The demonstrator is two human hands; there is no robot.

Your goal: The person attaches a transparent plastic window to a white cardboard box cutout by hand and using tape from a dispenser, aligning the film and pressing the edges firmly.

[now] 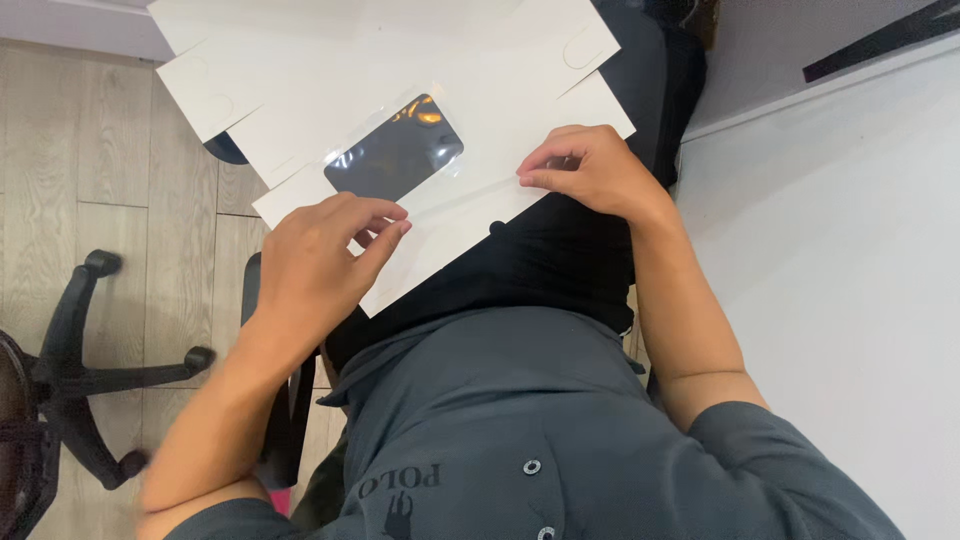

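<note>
A black office chair base point(70, 380) is seen on the wooden floor point(110, 150). A flat white cardboard box blank with a clear plastic window point(400, 150) is held over the lap, its near edge pinched by the left hand point(320, 265), its right side by the right hand point(590, 170).

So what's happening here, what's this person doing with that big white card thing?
A seated person holds a flat, unfolded white cardboard box blank with a clear plastic window over their lap. The left hand grips its near edge, fingers curled over it. The right hand pinches the edge further along. The sheet lies flat, not folded up. A white table is on the right, an office chair base on the left.
</note>
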